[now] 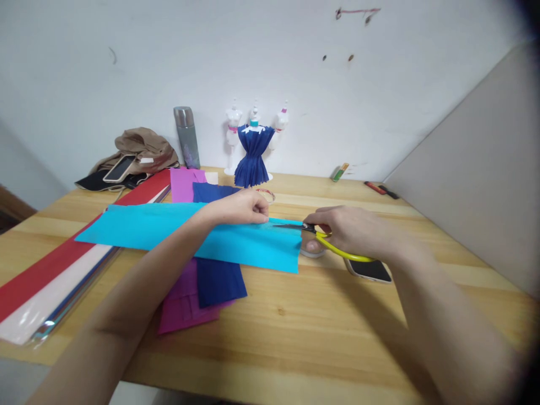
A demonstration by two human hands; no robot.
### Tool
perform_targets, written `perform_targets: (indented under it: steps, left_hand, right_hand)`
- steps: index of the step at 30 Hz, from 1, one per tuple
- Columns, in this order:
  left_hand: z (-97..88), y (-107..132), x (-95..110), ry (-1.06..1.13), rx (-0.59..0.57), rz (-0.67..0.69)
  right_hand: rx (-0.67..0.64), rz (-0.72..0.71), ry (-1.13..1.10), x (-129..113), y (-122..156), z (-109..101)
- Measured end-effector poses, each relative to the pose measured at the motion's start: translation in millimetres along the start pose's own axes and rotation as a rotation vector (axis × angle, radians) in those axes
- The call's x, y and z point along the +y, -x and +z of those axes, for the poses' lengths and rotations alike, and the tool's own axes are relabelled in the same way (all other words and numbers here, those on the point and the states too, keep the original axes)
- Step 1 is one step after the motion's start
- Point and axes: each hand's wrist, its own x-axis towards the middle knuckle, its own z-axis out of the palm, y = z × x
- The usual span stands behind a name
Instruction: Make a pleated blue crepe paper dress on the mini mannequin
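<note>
Table (304, 337): left grip (250, 207) pinches long, crosswise sheet (248, 243); right grip (352, 229) holds scissors (310, 228) pointing left.

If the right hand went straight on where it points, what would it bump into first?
Aside from the bright blue flat sheet that its yellow-handled, dark-bladed scissors overlap, the right hand would probably meet the left hand first, just beyond the tips; depth is unclear.

We face a pale wooden table (295, 343), a white wall (160, 62) behind it, dark holes (324, 58) and a reddish strip (358, 11) high above it, a greyish panel (485, 140) to its right, light spread across it.
</note>
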Motion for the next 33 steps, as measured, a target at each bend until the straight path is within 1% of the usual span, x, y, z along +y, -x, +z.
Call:
perform_targets:
  steps: [12,18,26,33]
  left_hand:
    - [0.6,0.6,0.4,-0.021,-0.005,0.027]
    - [-0.7,1.0,0.7,-0.024,-0.005,0.030]
    - [0.0,-0.1,-1.5,-0.023,-0.005,0.050]
    - [-0.6,0.4,-0.7,-0.009,-0.003,0.024]
  right_hand:
    - [-0.021,0.001,-0.034,-2.7,0.1,-2.7]
    - [0.008,-0.018,-0.013,2.2,-0.4,2.8]
    - [0.033,-0.003,0.030,2.6,-0.7,3.5]
    - [0.023,0.003,0.034,2.6,-1.1,3.2]
